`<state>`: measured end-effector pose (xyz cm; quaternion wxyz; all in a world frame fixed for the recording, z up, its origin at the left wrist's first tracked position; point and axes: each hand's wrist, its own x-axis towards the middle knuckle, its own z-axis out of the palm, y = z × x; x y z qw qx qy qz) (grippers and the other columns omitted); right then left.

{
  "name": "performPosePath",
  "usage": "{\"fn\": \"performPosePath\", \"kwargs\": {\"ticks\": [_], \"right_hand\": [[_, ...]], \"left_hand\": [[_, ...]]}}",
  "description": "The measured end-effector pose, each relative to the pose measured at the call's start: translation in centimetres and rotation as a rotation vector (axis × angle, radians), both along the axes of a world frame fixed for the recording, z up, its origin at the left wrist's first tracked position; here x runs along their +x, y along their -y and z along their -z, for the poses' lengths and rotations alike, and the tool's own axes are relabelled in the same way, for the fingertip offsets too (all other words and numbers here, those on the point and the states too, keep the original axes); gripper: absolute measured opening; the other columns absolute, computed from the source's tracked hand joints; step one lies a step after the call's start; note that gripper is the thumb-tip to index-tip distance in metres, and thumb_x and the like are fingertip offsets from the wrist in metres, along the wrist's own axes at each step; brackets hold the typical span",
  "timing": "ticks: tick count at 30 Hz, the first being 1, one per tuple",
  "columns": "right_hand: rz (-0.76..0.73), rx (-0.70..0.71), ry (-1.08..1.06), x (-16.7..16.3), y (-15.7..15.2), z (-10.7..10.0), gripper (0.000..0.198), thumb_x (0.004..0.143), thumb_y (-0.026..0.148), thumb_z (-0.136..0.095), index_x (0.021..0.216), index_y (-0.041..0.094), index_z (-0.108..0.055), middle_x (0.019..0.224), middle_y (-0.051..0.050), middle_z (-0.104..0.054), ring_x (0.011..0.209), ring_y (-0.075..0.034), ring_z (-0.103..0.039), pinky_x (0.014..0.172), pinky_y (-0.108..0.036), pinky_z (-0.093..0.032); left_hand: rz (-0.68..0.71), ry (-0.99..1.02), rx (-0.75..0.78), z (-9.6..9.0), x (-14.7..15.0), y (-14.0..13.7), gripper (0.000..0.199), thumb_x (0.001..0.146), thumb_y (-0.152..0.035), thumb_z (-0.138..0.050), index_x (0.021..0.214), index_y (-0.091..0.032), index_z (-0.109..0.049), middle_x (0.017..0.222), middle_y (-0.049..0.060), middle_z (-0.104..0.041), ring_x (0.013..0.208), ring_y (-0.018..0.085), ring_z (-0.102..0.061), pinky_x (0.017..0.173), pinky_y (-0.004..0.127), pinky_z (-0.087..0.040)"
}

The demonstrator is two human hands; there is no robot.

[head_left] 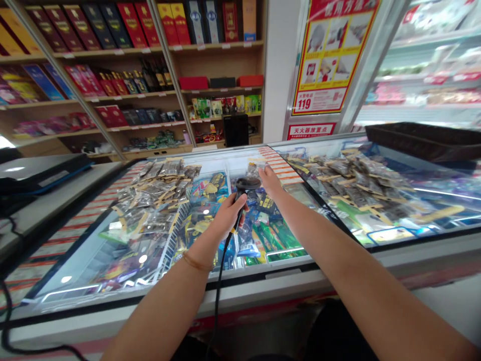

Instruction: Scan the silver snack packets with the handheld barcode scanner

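Note:
My left hand (230, 215) is wrapped around the handle of a black barcode scanner (248, 183), whose head points forward and to the right. A black cable (221, 271) runs down from its handle. Beyond the scanner, my right hand (269, 181) pinches the edge of a small clear packet (256, 164) with a tan strip; the scanner head and my fingers hide part of it. Both hands are above the glass top of a chest freezer (233, 155), through which blue and green bags (270, 233) show.
Many similar packets lie piled on the glass at left (165, 183) and right (356, 178). A dark tray (424, 143) rests at the far right. Behind the freezer stand shelves of boxes (214, 45) and a black monitor-like object (235, 130).

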<state>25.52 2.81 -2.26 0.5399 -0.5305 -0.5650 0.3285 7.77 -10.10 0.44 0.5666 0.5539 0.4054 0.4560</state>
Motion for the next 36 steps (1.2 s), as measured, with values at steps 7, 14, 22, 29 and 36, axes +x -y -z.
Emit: {"fn": "performPosePath", "kwargs": {"ticks": [7, 14, 22, 29, 36], "right_hand": [[0.074, -0.090, 0.022, -1.0, 0.1, -0.2, 0.019, 0.096, 0.041, -0.054, 0.104, 0.024, -0.058, 0.067, 0.002, -0.057, 0.046, -0.014, -0.052, 0.054, -0.028, -0.047], [-0.128, -0.267, -0.168, -5.2, -0.5, -3.5, 0.005, 0.089, 0.016, -0.063, 0.090, 0.018, -0.060, 0.063, 0.002, -0.062, 0.054, -0.011, -0.058, 0.056, -0.021, -0.050], [-0.461, -0.367, -0.405, -20.8, -1.6, -9.4, 0.017, 0.090, 0.002, -0.056, 0.085, 0.019, -0.059, 0.064, 0.001, -0.062, 0.063, -0.012, -0.065, 0.077, -0.027, -0.059], [-0.545, -0.410, -0.619, -25.3, -1.3, -9.7, 0.030, 0.092, 0.003, -0.052, 0.115, 0.023, -0.049, 0.094, -0.001, -0.064, 0.079, -0.012, -0.073, 0.083, -0.030, -0.062], [-0.345, -0.278, -0.425, -13.4, -1.7, -5.8, 0.020, 0.087, 0.005, -0.058, 0.100, 0.020, -0.059, 0.093, -0.002, -0.065, 0.075, -0.012, -0.072, 0.084, -0.031, -0.060]], "left_hand": [[-0.281, 0.072, -0.051, -3.6, -1.7, 0.4, 0.046, 0.076, -0.061, -0.071, 0.083, -0.021, -0.050, 0.069, -0.002, -0.062, 0.036, 0.008, -0.048, 0.035, 0.023, -0.036], [-0.609, 0.100, 0.018, -7.6, -10.9, 1.7, 0.038, 0.079, -0.054, -0.068, 0.083, -0.020, -0.051, 0.067, -0.003, -0.060, 0.036, 0.008, -0.047, 0.035, 0.022, -0.036], [-0.935, 0.148, 0.041, -9.5, -20.0, 4.0, 0.032, 0.081, -0.049, -0.065, 0.083, -0.021, -0.049, 0.063, -0.004, -0.059, 0.035, 0.008, -0.046, 0.035, 0.021, -0.037], [-0.946, 0.159, 0.008, -9.4, -20.9, 4.3, 0.030, 0.084, -0.048, -0.062, 0.083, -0.021, -0.049, 0.064, -0.004, -0.058, 0.035, 0.009, -0.047, 0.034, 0.022, -0.037], [-0.748, 0.218, -0.025, -8.2, -14.7, 1.7, 0.030, 0.085, -0.047, -0.064, 0.082, -0.021, -0.050, 0.065, -0.004, -0.058, 0.037, 0.008, -0.048, 0.036, 0.022, -0.037]]}}
